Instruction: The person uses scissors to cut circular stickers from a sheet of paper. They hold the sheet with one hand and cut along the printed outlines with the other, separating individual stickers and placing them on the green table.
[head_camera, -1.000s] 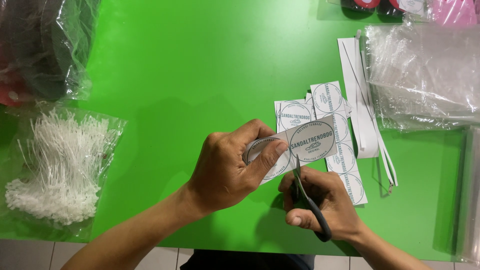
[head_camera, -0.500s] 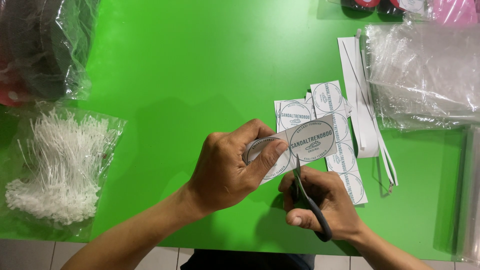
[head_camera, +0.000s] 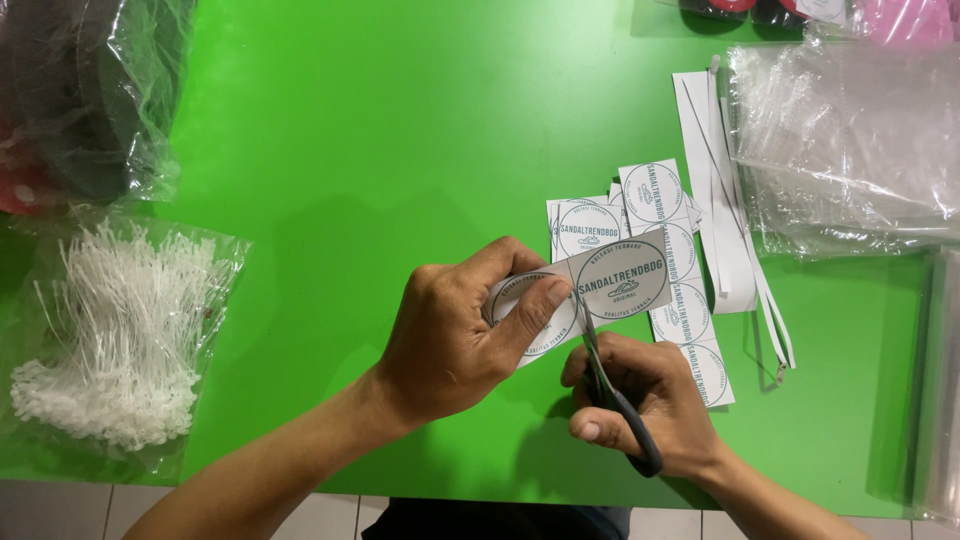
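My left hand (head_camera: 455, 335) pinches a white paper strip of round printed labels (head_camera: 612, 280) a little above the green table (head_camera: 380, 150). My right hand (head_camera: 645, 410) grips dark-handled scissors (head_camera: 605, 375). Their blades point up into the strip, between two of the round labels. Just behind the held strip, more label strips and cut pieces (head_camera: 660, 215) lie flat on the table.
Long thin white paper offcuts (head_camera: 725, 190) lie right of the labels. A heap of clear plastic bags (head_camera: 850, 140) fills the right side. A bag of white plastic tag fasteners (head_camera: 115, 335) sits at the left, with a bagged dark item (head_camera: 80, 95) behind it.
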